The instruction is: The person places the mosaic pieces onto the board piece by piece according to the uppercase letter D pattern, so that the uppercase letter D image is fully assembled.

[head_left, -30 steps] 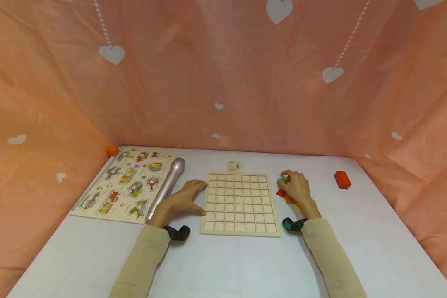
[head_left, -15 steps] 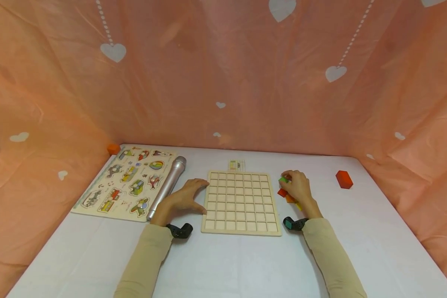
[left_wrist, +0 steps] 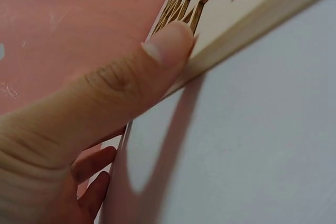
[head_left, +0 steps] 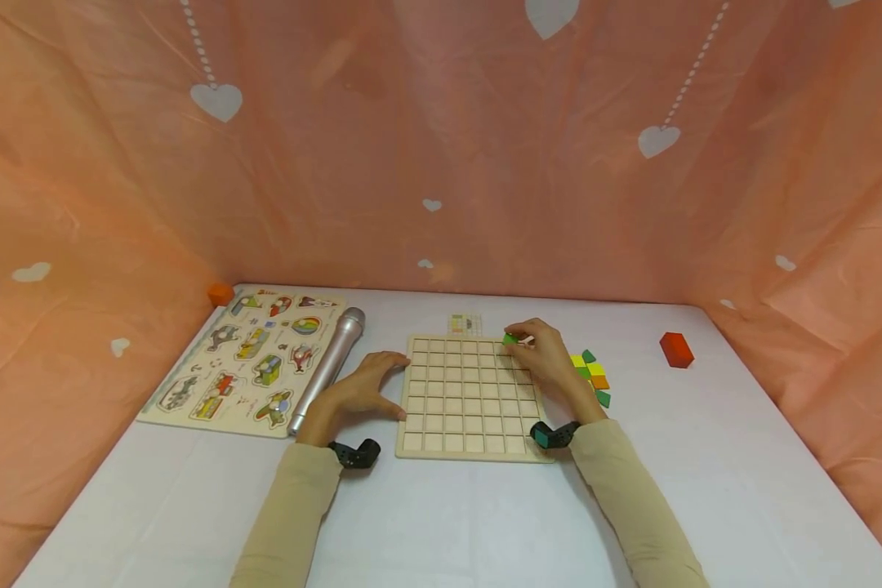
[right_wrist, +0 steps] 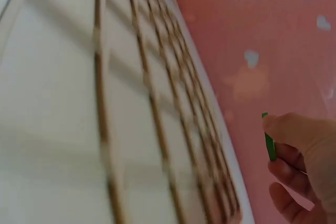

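A square wooden grid board (head_left: pixel 474 400) lies flat before me. My left hand (head_left: pixel 367 385) is spread along its left edge, and in the left wrist view the thumb (left_wrist: pixel 170 43) touches the board's rim. Over the far right corner of the board, my right hand (head_left: pixel 551 359) pinches a small green tile (head_left: pixel 510 338) between thumb and fingers. The right wrist view shows this green tile (right_wrist: pixel 270 146) edge-on, held above the grid. Right of the board lie several small tiles, among them a yellow tile (head_left: pixel 596 369) and an orange tile (head_left: pixel 599 381), partly hidden by the right arm.
A small printed card (head_left: pixel 465 324) lies behind the board. To the left are a silvery-pink microphone (head_left: pixel 328 367) and a wooden picture puzzle (head_left: pixel 213 351). An orange block (head_left: pixel 220 295) sits at the far left, a red block (head_left: pixel 677 350) at the right.
My right hand has left the tile pile and moved left over the board's far right corner, carrying a green tile. More of the pile now shows. The left hand stays at the board's edge.
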Demonstrator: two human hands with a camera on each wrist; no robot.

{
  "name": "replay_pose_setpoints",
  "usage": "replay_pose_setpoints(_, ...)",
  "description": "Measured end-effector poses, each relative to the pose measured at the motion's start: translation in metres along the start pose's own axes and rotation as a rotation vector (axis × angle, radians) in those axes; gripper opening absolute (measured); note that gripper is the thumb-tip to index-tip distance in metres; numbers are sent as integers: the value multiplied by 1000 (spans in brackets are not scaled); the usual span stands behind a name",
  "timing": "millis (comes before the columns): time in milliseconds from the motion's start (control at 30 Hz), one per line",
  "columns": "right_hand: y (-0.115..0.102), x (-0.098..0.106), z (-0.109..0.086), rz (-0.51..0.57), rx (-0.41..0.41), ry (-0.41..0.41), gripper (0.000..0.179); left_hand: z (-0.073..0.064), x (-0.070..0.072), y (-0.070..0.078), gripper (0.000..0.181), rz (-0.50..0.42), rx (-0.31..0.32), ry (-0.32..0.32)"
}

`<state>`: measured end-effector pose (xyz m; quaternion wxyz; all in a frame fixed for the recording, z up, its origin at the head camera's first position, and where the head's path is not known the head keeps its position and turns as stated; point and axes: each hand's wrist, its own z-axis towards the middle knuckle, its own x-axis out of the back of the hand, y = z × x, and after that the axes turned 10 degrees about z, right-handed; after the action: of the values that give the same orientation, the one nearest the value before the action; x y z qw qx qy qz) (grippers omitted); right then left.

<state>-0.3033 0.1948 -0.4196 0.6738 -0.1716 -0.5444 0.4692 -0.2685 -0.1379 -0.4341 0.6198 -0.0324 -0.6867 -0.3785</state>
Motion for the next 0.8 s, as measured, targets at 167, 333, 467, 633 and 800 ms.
replay_pose_setpoints(167,-19,-23,13,47,64,-46,29,0,1,1,88,-6,1,3)
replay_pose_setpoints(333,-32,-47,21,64,117,-125,29,0,0,0,88,-7,1,0)
replay_pose_setpoints(467,-35,-65,24,81,117,-177,27,-1,0,0,88,-20,8,-13)
replay_pose_setpoints(633,-37,-80,26,111,96,-195,27,-1,0,2,89,-37,17,-25)
replay_pose_setpoints(800,-38,-91,28,83,90,-193,25,-1,0,2,89,-27,18,-29)
